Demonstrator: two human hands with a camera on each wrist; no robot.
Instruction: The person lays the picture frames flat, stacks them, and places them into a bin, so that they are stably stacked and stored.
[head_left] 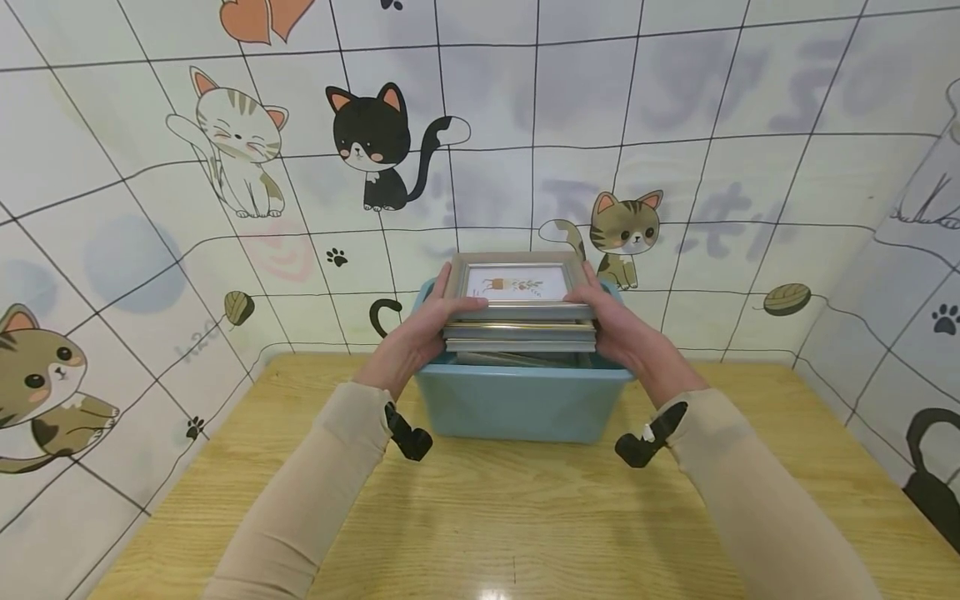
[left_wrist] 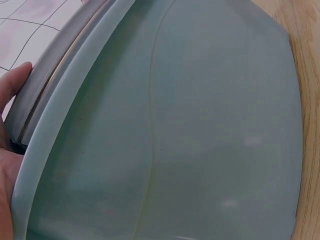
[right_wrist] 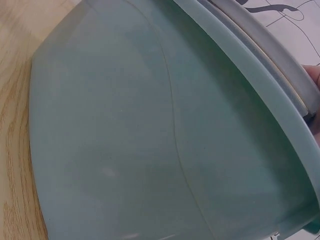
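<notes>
A stack of picture frames sits in a light blue plastic tub [head_left: 521, 404]. The top picture frame [head_left: 517, 283] is grey-beige and shows a small plant print. My left hand [head_left: 416, 333] grips this frame at its left side, thumb over the front edge. On the opposite side my right hand [head_left: 626, 329] holds it the same way. Below lie more frames [head_left: 521, 343] with silver and gold edges; their lower parts are hidden by the tub's wall. Both wrist views show mostly the tub's outside [left_wrist: 200, 125], with frame edges [right_wrist: 280, 55] above its rim and only a little of each hand.
The tub stands on a wood-grain table [head_left: 480, 517], close to the back wall. A white tiled-pattern covering [head_left: 487, 100] with cartoon cats rises behind and at both sides. Small black wrist devices [head_left: 411, 437] are strapped to both forearms.
</notes>
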